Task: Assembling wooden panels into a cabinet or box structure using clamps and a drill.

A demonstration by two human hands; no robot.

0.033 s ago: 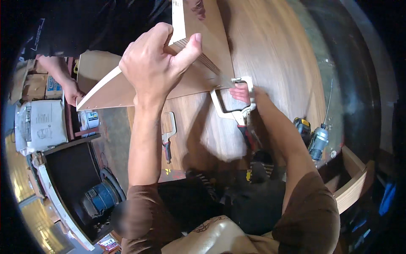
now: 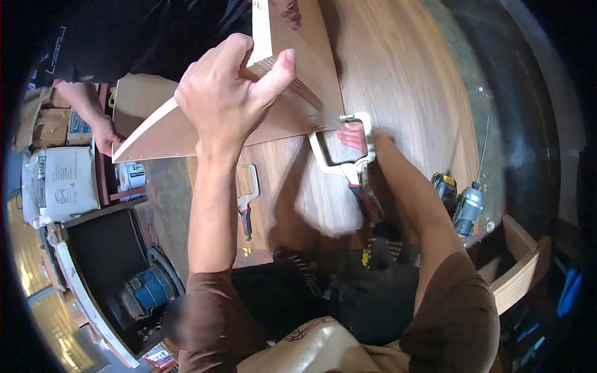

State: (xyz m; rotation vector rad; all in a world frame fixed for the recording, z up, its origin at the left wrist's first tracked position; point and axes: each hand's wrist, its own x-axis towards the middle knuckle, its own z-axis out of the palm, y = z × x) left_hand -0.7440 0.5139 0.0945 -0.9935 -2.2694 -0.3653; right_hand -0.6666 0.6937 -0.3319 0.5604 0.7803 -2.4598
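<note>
Gripping the pale-edged panel (image 2: 311, 50) at its top edge with the left hand (image 2: 214, 99): closed grip, with fingers curled over and thumb along the inner side. Probably for steadying. Raised above the table (image 2: 410, 93), close to a second panel (image 2: 180, 133), with any join hidden under the palm. Supported too at the second panel's left tip by a co-worker's hand (image 2: 107, 133), likely against tipping.

Reaching round to the lower corner with the right hand (image 2: 352, 137), seen mostly through the frame of a locking clamp (image 2: 357, 173). Cannot tell whether spread or closed in that grip. Perhaps bracing the corner. Clamp opening set at that corner, handles toward the body, likely for easy reach.

On the table, wood-grained and shadowed toward the body: a second clamp (image 2: 247, 202) beside the left forearm. Off right: a power driver (image 2: 467, 211), then an open wooden frame (image 2: 516, 273). Off left: a white package (image 2: 62, 186), a can (image 2: 130, 177), a dark tray (image 2: 93, 242) with a blue power tool (image 2: 149, 289) inside.
</note>
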